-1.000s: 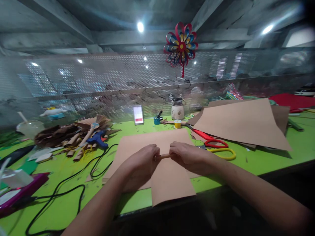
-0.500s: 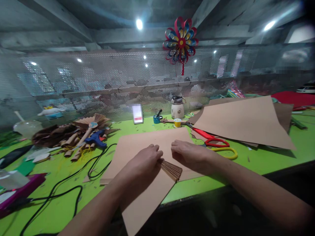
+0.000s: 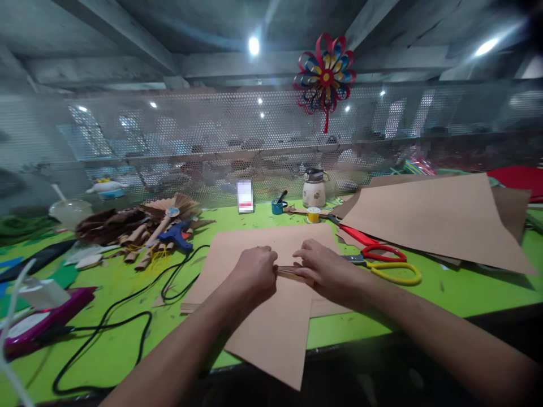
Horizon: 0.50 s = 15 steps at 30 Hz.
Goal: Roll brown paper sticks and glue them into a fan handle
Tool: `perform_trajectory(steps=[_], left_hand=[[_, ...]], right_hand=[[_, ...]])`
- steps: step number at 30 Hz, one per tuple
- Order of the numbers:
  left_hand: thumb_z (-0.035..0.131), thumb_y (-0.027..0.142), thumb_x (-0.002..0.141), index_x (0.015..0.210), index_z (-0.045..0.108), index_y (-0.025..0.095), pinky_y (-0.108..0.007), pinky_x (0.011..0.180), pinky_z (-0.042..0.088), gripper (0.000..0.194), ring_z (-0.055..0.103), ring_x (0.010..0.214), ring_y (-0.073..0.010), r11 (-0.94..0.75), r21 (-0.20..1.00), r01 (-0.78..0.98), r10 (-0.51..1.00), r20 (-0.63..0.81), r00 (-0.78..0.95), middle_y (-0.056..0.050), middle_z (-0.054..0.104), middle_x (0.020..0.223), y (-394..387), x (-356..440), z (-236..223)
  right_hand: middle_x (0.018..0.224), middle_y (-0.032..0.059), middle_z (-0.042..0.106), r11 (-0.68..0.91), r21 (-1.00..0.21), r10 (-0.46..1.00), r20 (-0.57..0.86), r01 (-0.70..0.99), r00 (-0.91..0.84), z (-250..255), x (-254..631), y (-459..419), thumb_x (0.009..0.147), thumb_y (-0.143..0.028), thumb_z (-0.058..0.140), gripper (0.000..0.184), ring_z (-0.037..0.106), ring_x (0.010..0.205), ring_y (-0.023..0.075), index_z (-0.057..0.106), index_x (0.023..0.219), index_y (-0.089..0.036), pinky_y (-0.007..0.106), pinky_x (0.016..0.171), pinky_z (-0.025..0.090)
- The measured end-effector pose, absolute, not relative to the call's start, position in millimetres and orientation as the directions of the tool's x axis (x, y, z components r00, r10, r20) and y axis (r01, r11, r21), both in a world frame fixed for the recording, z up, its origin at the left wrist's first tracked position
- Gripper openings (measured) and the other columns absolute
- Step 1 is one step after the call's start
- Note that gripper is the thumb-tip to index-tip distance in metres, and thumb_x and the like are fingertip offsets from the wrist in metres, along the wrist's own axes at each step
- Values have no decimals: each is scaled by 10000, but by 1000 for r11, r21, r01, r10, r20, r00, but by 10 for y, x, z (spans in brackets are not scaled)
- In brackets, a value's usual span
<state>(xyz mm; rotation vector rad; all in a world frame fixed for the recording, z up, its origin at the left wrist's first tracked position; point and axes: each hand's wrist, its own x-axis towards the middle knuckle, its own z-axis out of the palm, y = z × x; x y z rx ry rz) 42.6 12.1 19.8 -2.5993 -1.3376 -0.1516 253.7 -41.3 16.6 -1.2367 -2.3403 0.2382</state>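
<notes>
Over the green table (image 3: pixel 449 285), left hand (image 3: pixel 257 270) grips pleated paper (image 3: pixel 278 328); right hand (image 3: pixel 322 267) touches it, grip unclear — phone screen (image 3: pixel 245 196) unreadable.

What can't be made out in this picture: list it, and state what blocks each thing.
All in the head view:
1. Partly pleated brown paper: left end of its folds, hidden by the left hand.
2. Yellow-handled scissors: blade tips, hidden by the right hand.
3. Phone: display content, pixelated.
4. Perforated panel: what lies behind, blurred through its mesh.
5. Red sheet: cut off by the right edge.
</notes>
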Motion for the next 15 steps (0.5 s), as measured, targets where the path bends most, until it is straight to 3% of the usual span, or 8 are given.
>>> perform_trajectory(steps=[4, 8, 15], left_hand=[[543, 234, 681, 696, 621, 204, -307, 510, 304, 85, 622, 628, -228, -485, -143, 863, 861, 98, 500, -77, 669, 720, 113, 436, 220], [563, 231, 648, 677, 629, 196, -304, 521, 322, 80, 614, 621, -241, -451, -119, 884, 884, 73, 461, -96, 663, 672, 77, 410, 228], [589, 246, 630, 765, 626, 202, -277, 559, 365, 147, 560, 625, -192, -539, 189, 821, 842, 87, 533, -56, 654, 749, 185, 203, 244]], right_hand=[[927, 77, 554, 615, -362, 788, 252, 701, -561, 126, 2481, -337, 947, -303, 490, 237, 516, 817, 170, 683, 935, -167, 273, 720, 404], [908, 76, 566, 640, -321, 767, 308, 698, -562, 29, 2440, -259, 917, -279, 554, 172, 525, 821, 170, 671, 925, -153, 273, 711, 402], [813, 69, 581, 720, -88, 655, 415, 689, -632, -112, 2435, -140, 864, -99, 506, 142, 497, 797, 178, 604, 773, -149, 288, 671, 376]])
